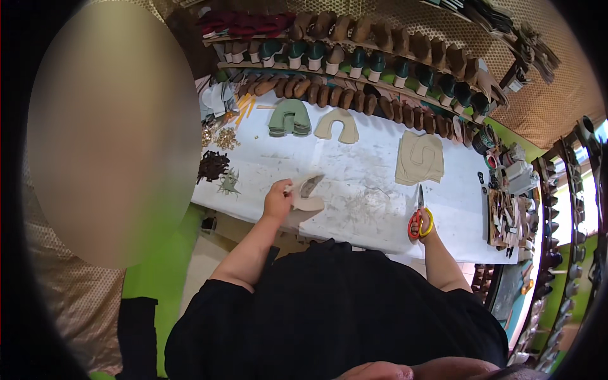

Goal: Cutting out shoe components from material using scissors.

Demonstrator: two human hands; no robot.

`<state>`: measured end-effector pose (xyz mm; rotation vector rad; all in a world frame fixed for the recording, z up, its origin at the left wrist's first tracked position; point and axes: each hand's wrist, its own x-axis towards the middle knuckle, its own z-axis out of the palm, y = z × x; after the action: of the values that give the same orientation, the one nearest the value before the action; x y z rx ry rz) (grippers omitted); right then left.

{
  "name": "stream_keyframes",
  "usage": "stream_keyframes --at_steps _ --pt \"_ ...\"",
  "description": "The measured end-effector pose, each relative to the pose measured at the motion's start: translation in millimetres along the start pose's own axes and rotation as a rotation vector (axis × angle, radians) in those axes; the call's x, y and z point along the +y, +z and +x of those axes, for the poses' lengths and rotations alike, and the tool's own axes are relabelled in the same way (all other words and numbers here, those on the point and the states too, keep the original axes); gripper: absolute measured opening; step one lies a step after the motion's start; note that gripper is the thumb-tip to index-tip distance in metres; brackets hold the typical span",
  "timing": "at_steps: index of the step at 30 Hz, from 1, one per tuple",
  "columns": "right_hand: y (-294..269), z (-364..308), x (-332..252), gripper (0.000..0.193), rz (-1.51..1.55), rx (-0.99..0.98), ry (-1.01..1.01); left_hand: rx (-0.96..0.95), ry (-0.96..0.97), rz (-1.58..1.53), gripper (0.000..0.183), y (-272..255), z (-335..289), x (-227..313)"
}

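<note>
My left hand pinches the edge of a curved beige shoe-upper piece, tilted just over the near part of the white worktable. Scissors with red and yellow handles are in my right hand, blades pointing away from me, well apart from the piece. Beyond their tips lies a stack of squarish beige sheets, a curved outline showing on top. Farther back rest a beige U-shaped cutout and, left of it, a stack of green U-shaped pieces.
Dark brown bits, thin pale green scraps and gold-coloured fittings lie along the table's left side. A tray of tools stands at the right edge. Brown shoe forms line the back below shelves of heeled shoes.
</note>
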<state>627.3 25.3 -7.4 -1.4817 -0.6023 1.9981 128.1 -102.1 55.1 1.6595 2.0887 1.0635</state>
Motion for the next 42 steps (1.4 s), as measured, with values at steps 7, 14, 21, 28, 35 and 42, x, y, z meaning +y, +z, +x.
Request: stream_keyframes --at_steps 7,14,21,28,35,42 --pt "-11 13 10 0.054 0.049 0.061 -0.001 -0.069 -0.627 0.437 0.095 -25 11 -28" --pt "-7 12 4 0.052 0.021 0.007 0.004 -0.267 0.069 0.629 0.073 -9 -26 -45" --pt "-11 16 3 0.051 -0.002 -0.024 0.003 -0.319 0.2 0.385 0.056 45 -64 -35" --pt "-4 8 -8 0.049 -0.039 -0.075 0.083 -0.343 0.211 0.277 0.047 39 -62 -54" --pt "-11 18 1 0.053 -0.01 -0.043 0.047 -0.344 0.438 0.442 0.048 11 -62 -49" --pt "23 7 18 0.051 0.148 0.242 -0.169 -0.515 0.637 0.537 0.042 19 -49 -68"
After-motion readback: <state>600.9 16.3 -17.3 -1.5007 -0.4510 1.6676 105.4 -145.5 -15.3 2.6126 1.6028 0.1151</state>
